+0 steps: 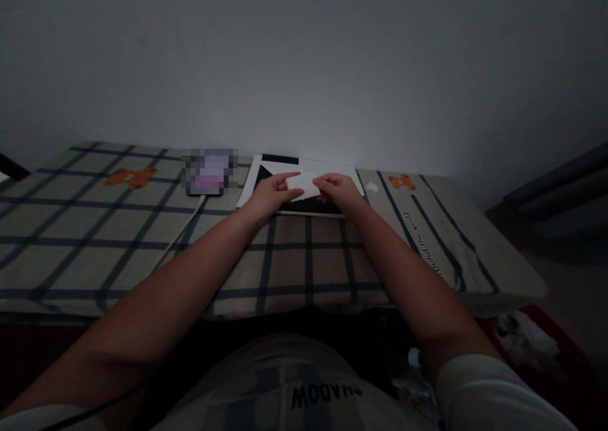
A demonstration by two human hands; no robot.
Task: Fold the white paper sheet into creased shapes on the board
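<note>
A small white piece of paper (304, 183) is stretched between my two hands, above a black-and-white flat board or booklet (327, 165). My left hand (273, 195) pinches its left end between thumb and fingers. At its right end, the fingertips of my right hand (338, 190) close on the edge. Whether the paper is folded or layered I cannot tell. To the right of the board a small white scrap (372, 187) lies on the checked cloth (308, 273).
A phone (210, 173), its screen blurred out, lies left of the board with a white cable (183, 228) running toward me. The cloth covers a table against a grey wall (304, 64). Below the table's right end, a red container (565, 342) holds something whitish.
</note>
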